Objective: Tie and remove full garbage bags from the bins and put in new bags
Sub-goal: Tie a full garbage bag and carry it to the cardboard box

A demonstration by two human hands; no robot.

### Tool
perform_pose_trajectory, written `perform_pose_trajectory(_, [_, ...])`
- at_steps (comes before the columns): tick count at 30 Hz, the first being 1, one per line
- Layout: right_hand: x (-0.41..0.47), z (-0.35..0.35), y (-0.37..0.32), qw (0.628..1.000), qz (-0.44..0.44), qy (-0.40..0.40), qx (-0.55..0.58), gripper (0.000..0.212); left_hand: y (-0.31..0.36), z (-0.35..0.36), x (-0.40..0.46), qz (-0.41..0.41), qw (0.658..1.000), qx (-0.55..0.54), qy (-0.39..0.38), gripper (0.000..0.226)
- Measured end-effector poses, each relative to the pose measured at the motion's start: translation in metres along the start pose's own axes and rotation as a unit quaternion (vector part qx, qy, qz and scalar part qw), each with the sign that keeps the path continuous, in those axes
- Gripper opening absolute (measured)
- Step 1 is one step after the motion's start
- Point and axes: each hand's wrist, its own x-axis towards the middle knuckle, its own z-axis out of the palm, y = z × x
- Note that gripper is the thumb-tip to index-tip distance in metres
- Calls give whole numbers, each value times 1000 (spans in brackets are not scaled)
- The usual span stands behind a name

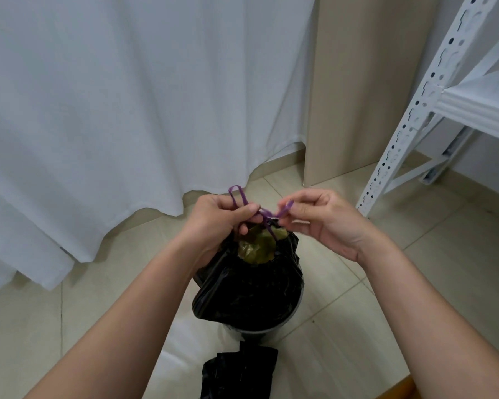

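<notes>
A: Where is the full black plastic garbage bag (251, 292)?

B: Sitting in the round grey bin (260, 331) on the beige tiled floor (343, 298), its gathered mouth raised above the rim, with green-brown leafy waste (257, 249) showing at the opening.

A: And the hands?

B: The left hand (216, 223) pinches one loop of the purple drawstring (260, 211), fingers curled round it and the bag's neck. The right hand (320, 217) pinches the other loop between thumb and fingertips. The strands cross between them.

A: Room around it?

B: The white curtain (113, 110) hangs just behind the bin, its hem at the floor. A white slotted metal shelving unit (432, 90) stands well apart to the right. A folded black bag (239, 372) lies on the floor beside the bin, nearer the person. No writing can be read.
</notes>
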Motion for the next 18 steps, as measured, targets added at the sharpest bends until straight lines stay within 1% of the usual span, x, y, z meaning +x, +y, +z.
perform_pose_trajectory(2, [-1, 4, 4, 994, 34, -71, -82, 13, 2, 0, -2, 2, 1000, -5, 4, 10])
perform_pose_trajectory(3, [-2, 6, 6, 989, 46, -90, -109, 15, 2, 0, -3, -1, 1000, -10, 3, 11])
perform_pose_trajectory(6, [0, 8, 6, 983, 62, -107, -135, 22, 3, -1, -4, 1, 1000, -15, -1, 9])
perform_pose_trajectory(7, [1, 8, 6, 984, 50, -96, -142, 25, 4, -2, -4, 10, 1000, 0, -1, 11])
perform_pose_trajectory(8, [3, 8, 6, 985, 27, -67, -155, 28, 5, -3, -5, 23, 999, 24, -2, 11])
perform_pose_trajectory(10, [8, 7, 5, 982, -31, 30, -183, 32, 5, -4, -6, 53, 995, 90, -2, 14])
perform_pose_trajectory(11, [11, 7, 5, 978, -48, 66, -191, 32, 5, -4, -6, 65, 990, 126, 3, 16])
perform_pose_trajectory(13, [14, 11, 9, 975, -42, 81, -203, 31, 4, -4, -5, 95, 979, 181, 13, 20])
perform_pose_trajectory(16, [19, 18, 22, 971, -1, 76, -227, 29, 1, -4, -1, 146, 965, 216, 24, 22])
perform_pose_trajectory(18, [21, 23, 24, 974, 13, 79, -212, 29, -1, -4, 1, 178, 947, 260, 60, 24])
